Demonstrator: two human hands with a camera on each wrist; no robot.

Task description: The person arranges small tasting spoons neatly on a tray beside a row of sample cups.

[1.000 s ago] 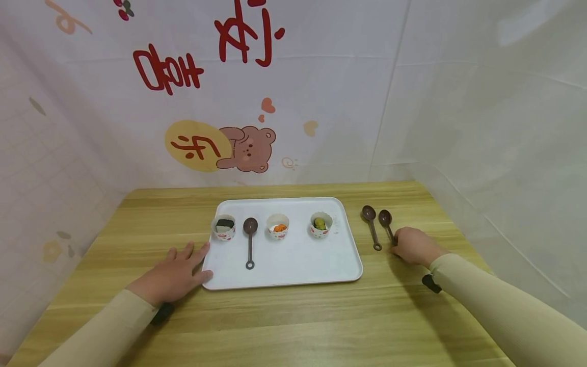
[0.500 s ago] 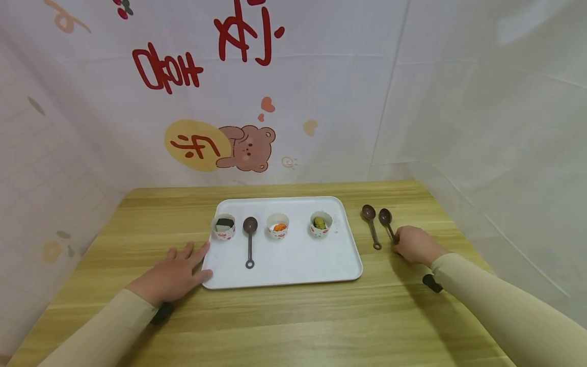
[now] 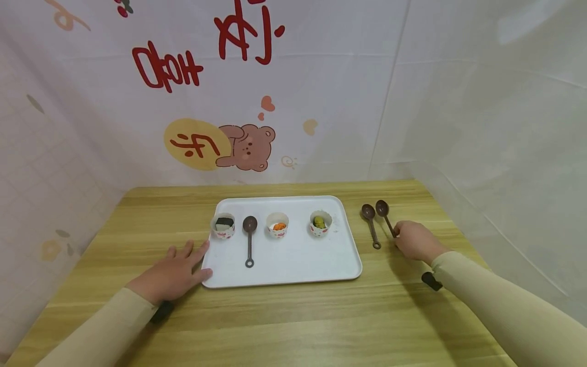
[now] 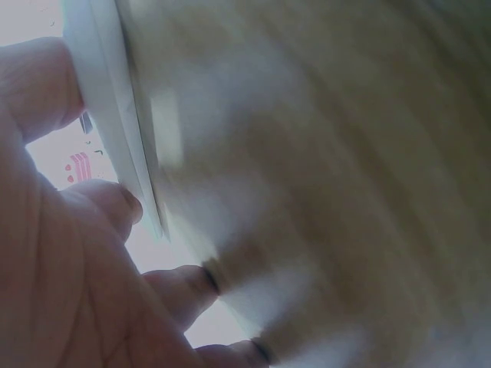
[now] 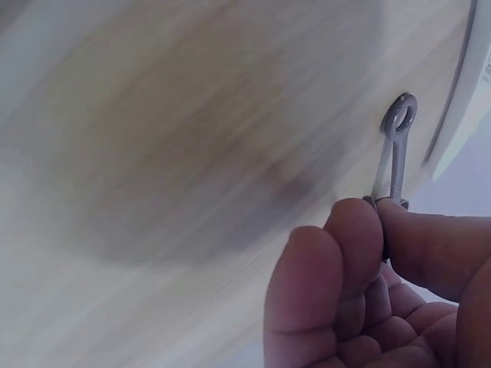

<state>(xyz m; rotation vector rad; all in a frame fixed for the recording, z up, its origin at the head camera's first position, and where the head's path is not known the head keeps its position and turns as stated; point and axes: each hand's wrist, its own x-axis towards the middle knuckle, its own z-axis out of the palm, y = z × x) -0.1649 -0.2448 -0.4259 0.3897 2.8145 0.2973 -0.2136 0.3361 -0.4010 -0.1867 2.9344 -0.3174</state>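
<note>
My right hand (image 3: pixel 416 241) pinches the handle end of a brown measuring spoon (image 3: pixel 382 208) between thumb and fingers, to the right of the tray; its bowl points away from me. Just left of it a second brown measuring spoon (image 3: pixel 368 212) lies on the table, and its ringed handle (image 5: pixel 400 123) shows in the right wrist view. My left hand (image 3: pixel 173 274) has its fingers spread at the left edge of the white tray (image 3: pixel 293 262), thumb and a finger touching the rim. On the tray lies a third brown spoon (image 3: pixel 249 225), handle toward me.
Three patterned paper cups stand along the tray: one with a black-and-white piece (image 3: pixel 224 225) at left, one with orange bits (image 3: pixel 278 226) in the middle, one with green food (image 3: pixel 320 223) at right. A white printed curtain (image 3: pixel 330 92) rises behind the wooden table (image 3: pixel 275 326).
The spoon in my right hand has shifted slightly away from me and to the left, its bowl now nearer the other spoon. My left hand and the tray have stayed put.
</note>
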